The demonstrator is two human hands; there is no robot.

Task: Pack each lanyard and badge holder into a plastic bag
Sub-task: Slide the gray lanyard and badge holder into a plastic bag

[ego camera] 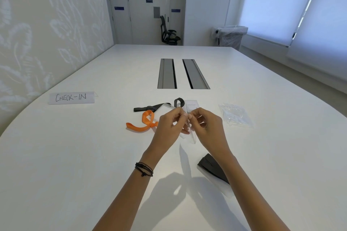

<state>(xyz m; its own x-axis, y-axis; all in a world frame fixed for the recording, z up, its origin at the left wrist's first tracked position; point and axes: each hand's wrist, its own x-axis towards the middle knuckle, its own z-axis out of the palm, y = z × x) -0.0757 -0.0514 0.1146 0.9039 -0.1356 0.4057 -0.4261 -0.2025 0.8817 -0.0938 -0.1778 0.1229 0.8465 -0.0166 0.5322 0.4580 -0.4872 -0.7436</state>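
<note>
My left hand (170, 125) and my right hand (208, 124) each pinch the top edge of a clear plastic bag (190, 135), which hangs above the white table (75, 155). An orange lanyard (142, 124) lies just left of my left hand. Behind it a black lanyard (150, 108) lies with a clear badge holder (165, 109). Another black lanyard loop (178, 101) sits by a badge holder with a white card (191, 104), behind my hands. A black lanyard in a bag (212, 169) lies near my right forearm.
A pile of clear plastic bags (235, 116) lies at the right. A paper sign reading CHECK-IN (71, 97) stands at the left. Two cable slots (183, 74) are set in the table's middle. A black chair (168, 32) and a bin (231, 36) stand beyond the table.
</note>
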